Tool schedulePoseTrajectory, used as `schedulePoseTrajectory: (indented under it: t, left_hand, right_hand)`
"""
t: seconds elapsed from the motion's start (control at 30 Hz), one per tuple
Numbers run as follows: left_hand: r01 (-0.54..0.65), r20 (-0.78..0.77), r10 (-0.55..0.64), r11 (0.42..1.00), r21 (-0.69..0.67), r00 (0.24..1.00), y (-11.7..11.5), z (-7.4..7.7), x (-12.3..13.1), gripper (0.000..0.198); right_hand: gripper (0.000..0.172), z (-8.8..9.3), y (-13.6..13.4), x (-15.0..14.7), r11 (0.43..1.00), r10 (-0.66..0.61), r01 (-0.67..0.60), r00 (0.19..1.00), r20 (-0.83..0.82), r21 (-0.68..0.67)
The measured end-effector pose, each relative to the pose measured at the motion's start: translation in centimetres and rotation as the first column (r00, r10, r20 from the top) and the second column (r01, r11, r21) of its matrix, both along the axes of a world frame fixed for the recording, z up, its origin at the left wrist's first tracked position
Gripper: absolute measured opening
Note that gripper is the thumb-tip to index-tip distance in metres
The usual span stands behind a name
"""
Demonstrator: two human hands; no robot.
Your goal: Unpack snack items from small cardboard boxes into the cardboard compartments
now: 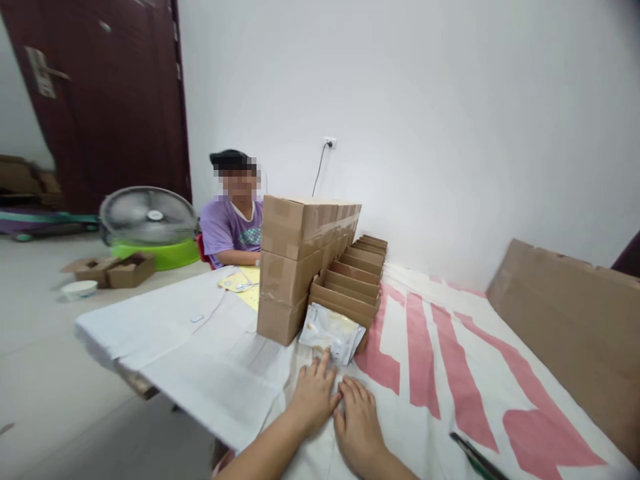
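My left hand point(315, 395) lies on the cloth-covered table, its fingers stretched forward and the fingertips close to some white packets point(331, 333). These packets lean in a small pile against the front of a row of open cardboard boxes point(345, 303). Beside it, my right hand point(356, 417) rests flat with the fingers out, the two hands nearly touching at the thumbs. Nothing is held in either hand. Left of the open boxes, closed cardboard boxes point(284, 287) taped shut are stacked three high in a long wall.
A person point(233, 230) sits behind the box wall, near yellow papers point(243, 283). A cutter-like tool point(475, 457) lies at the front right. A large cardboard sheet point(570, 320) leans at the right. A fan point(150, 217) and small open boxes point(131, 270) stand on the floor.
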State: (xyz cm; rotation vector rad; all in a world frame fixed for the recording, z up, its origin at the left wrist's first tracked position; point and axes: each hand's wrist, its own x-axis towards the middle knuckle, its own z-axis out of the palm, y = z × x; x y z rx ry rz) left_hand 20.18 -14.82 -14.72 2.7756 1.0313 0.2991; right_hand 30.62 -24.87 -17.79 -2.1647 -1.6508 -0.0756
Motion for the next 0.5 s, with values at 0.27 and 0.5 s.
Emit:
schedulePoseTrajectory:
  t: [0.27,0.5]
  left_hand:
    - [-0.007,0.034,0.007,1.0,0.002,0.999,0.3,-1.3,0.2,0.052]
    - [0.044,0.055,-0.038,0.993,-0.108,0.998,0.0,-0.4,-0.1,0.059]
  right_hand:
    - [0.044,-0.2,-0.4,0.4,0.997,0.061,-0.057,0.995,-0.076,0.06]
    - [0.033,0.9,-0.6,0.4,0.99,0.114,-0.1,0.982,-0.15,0.101]
